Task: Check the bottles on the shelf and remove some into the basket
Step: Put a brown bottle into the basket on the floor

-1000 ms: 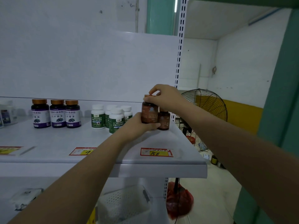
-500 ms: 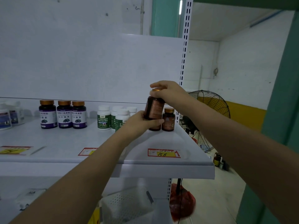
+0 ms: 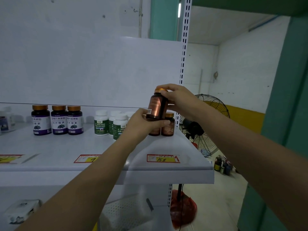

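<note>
The person is holding a brown bottle (image 3: 156, 105) with both hands, raised above the right end of the white shelf (image 3: 166, 174) and tilting slightly, its gold cap (image 3: 160, 90) leaning toward one o'clock. The left hand (image 3: 141, 121) is gripping the bottle's lower part from eight o'clock, fingers curling round the body and thumb lying under the base. The right hand (image 3: 178, 100) is coming in from three o'clock and pinching the neck, with its fingers arching over the cap.

Just at six o'clock of the held bottle, two more brown bottles (image 3: 168, 125) are standing upright on the shelf, one partly hidden behind the left hand. At nine o'clock of them, a cluster of white bottles with green labels (image 3: 100, 123) is sitting, and farther toward nine o'clock three dark bottles with purple labels (image 3: 59, 120) are standing in a row. A price tag reading 158 (image 3: 162, 158) is lying on the shelf's front edge.

At six o'clock of the view, below the shelf, a white perforated basket (image 3: 123, 212) is showing, blurred. A black cage fan (image 3: 208, 124) is standing at three o'clock beyond the shelf.
</note>
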`<act>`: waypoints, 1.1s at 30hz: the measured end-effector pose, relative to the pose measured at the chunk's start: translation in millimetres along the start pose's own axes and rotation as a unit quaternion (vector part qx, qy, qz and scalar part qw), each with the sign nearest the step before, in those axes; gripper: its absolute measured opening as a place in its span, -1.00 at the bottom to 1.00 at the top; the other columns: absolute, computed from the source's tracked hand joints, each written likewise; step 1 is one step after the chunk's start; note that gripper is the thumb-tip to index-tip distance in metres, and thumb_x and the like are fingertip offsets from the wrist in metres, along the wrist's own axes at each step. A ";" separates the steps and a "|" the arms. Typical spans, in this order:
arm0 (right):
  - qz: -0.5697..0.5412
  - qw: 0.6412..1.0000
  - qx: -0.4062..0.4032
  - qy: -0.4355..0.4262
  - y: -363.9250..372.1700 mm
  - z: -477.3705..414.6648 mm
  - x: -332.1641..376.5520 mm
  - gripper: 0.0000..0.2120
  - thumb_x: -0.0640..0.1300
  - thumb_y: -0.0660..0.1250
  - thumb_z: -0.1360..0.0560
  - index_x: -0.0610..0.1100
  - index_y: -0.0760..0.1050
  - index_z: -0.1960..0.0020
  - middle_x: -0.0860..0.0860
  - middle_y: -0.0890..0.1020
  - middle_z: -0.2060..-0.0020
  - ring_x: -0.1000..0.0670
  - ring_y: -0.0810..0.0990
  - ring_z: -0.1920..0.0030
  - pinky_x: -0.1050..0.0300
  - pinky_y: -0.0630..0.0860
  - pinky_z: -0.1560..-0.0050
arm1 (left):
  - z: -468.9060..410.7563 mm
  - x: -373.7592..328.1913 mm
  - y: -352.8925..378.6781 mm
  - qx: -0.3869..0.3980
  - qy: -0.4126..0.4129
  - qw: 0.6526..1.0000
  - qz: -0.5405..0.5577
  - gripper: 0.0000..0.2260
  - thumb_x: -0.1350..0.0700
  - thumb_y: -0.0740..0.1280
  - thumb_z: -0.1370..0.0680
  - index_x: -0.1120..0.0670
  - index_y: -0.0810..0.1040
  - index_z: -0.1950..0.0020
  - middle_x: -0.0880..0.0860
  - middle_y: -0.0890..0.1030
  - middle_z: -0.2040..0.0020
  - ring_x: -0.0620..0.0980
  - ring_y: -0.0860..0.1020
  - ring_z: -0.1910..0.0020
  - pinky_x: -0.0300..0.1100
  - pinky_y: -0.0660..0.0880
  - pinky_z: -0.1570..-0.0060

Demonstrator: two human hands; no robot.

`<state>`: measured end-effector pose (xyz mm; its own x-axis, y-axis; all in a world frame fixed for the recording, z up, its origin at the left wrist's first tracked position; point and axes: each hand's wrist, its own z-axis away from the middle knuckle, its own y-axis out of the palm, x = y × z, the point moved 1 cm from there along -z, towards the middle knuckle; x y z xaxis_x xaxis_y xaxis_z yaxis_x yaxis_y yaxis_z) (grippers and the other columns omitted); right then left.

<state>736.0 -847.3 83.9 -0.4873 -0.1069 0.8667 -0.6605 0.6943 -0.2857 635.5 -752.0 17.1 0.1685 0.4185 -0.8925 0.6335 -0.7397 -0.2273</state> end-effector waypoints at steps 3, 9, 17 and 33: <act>0.007 1.000 0.011 -0.006 -0.7 3.2 -3.0 -0.79 -0.19 0.23 -0.58 -0.11 0.52 -0.19 -0.09 0.60 -0.11 -0.05 0.58 -0.14 -0.03 0.52 -0.22 | 2.9 -4.0 1.0 0.053 -0.015 0.998 0.018 -0.59 0.03 0.47 -0.40 0.06 0.50 -0.21 -0.08 0.59 0.04 -0.20 0.52 0.09 -0.38 0.35 0.26; 0.007 1.000 0.016 -0.009 -6.1 7.2 -4.4 -0.80 -0.18 0.24 -0.58 -0.10 0.54 -0.18 -0.08 0.61 -0.10 -0.04 0.59 -0.13 -0.02 0.52 -0.22 | 2.6 -4.8 1.2 0.062 -0.016 0.998 0.015 -0.58 0.05 0.48 -0.39 0.08 0.52 -0.22 -0.04 0.61 0.01 -0.17 0.54 0.07 -0.37 0.36 0.24; 0.010 1.000 0.018 -0.023 -6.0 7.6 -0.2 -0.77 -0.19 0.25 -0.58 -0.12 0.54 -0.20 -0.06 0.61 -0.10 -0.01 0.59 -0.12 0.02 0.54 -0.19 | -0.9 -7.1 0.0 0.068 -0.012 0.998 -0.011 -0.62 0.03 0.46 -0.41 0.04 0.50 -0.19 -0.12 0.57 0.09 -0.23 0.51 0.13 -0.41 0.34 0.30; 0.330 0.896 0.182 -0.233 175.3 -13.5 111.2 -0.67 0.07 0.36 -0.48 -0.06 0.53 -0.19 0.09 0.49 -0.05 0.09 0.44 -0.06 0.24 0.34 0.00 | 74.8 -19.0 -165.1 -0.121 -0.050 0.949 -0.285 -0.63 -0.12 0.44 -0.41 0.00 0.47 -0.12 -0.09 0.56 0.08 -0.14 0.53 0.11 -0.34 0.39 0.21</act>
<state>573.8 -727.9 135.7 -0.9702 -0.1035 0.2189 -0.2420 0.4464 -0.8615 471.2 -677.3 42.4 -0.3194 0.6537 -0.6860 0.7573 -0.2590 -0.5995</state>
